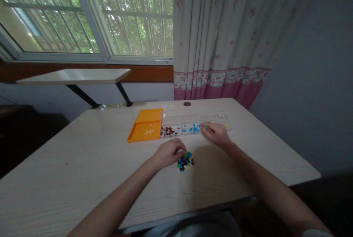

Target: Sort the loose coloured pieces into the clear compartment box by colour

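Observation:
A mixed pile of small blue, green, dark brown and pale building bricks [185, 162] lies on the table. At its upper left edge my left hand [169, 152] has its fingers curled together; whatever they pinch is hidden. Farther out, my right hand [216, 134] is closed on a small green brick [206, 127], held over the right end of a clear case [190, 128] of blue bricks. Left of that sits a clear case [179, 131] with dark brown bricks. Yellow pieces [227, 126] show in another clear case, partly covered by my right hand.
An open orange case [131, 137] with a few white pieces lies at the left of the row. Behind stand a raised shelf [74, 77] on black legs, a window and a curtain [220, 45]. A round cable hole [187, 103] is near the table's back edge.

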The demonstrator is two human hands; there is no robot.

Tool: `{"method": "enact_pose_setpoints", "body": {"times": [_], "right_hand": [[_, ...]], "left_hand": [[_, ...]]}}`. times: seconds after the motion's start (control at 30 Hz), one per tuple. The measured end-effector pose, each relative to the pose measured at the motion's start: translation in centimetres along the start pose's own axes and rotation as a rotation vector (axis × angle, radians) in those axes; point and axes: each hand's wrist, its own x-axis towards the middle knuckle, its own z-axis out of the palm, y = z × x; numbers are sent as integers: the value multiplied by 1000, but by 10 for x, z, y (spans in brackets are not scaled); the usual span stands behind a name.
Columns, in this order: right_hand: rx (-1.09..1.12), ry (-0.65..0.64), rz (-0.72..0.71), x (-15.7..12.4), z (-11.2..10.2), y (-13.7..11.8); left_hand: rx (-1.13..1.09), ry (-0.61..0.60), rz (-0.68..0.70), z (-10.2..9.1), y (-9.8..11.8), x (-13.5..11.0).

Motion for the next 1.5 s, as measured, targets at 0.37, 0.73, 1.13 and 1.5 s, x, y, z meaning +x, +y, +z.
{"method": "enact_pose_setpoints", "body": {"times": [0.37, 0.73, 1.13, 1.5], "right_hand": [[-87, -189, 200, -2, 16, 14], [-85, -381, 239, -3, 16, 7], [113, -419, -112, -18, 27, -18], [112, -138, -213, -16, 26, -43]], "left_hand": [[19, -16, 5, 1, 0, 0], [27, -26, 3, -1, 1, -1], [-238, 59, -79, 4, -2, 2], [-780, 138, -165, 11, -13, 8]]}}
